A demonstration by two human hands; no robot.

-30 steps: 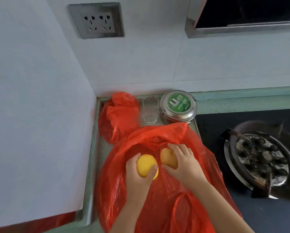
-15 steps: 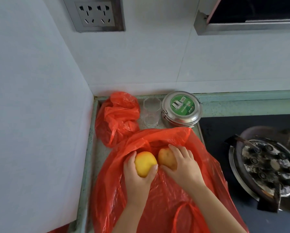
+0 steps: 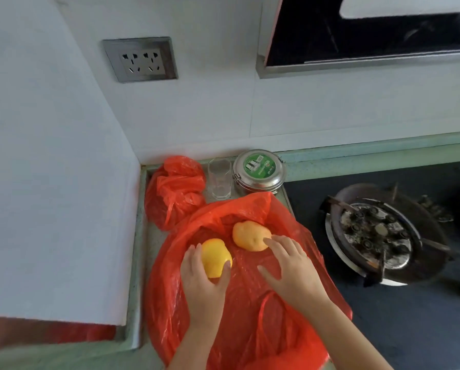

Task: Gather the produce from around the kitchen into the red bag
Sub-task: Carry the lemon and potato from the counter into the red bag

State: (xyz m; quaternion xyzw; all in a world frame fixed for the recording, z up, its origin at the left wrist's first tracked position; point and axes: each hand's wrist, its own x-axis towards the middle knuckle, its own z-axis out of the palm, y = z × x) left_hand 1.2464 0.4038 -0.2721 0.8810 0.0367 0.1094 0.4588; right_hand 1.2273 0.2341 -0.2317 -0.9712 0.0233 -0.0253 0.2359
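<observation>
A large red plastic bag (image 3: 250,329) lies spread on the counter in front of me. My left hand (image 3: 204,284) is closed around a yellow fruit (image 3: 214,256) over the bag. An orange-yellow fruit (image 3: 250,235) rests at the bag's mouth. My right hand (image 3: 290,271) lies flat on the bag with fingers spread, its fingertips just touching that fruit without gripping it.
A second, knotted red bag (image 3: 174,190) sits in the back corner beside a clear glass (image 3: 219,178) and a steel tin with a green label (image 3: 258,169). A gas burner (image 3: 378,233) on the black hob lies to the right. A white wall closes the left side.
My right hand has let go of the orange-yellow fruit and opened flat on the bag. The left hand still holds the yellow fruit. The view has tilted upward.
</observation>
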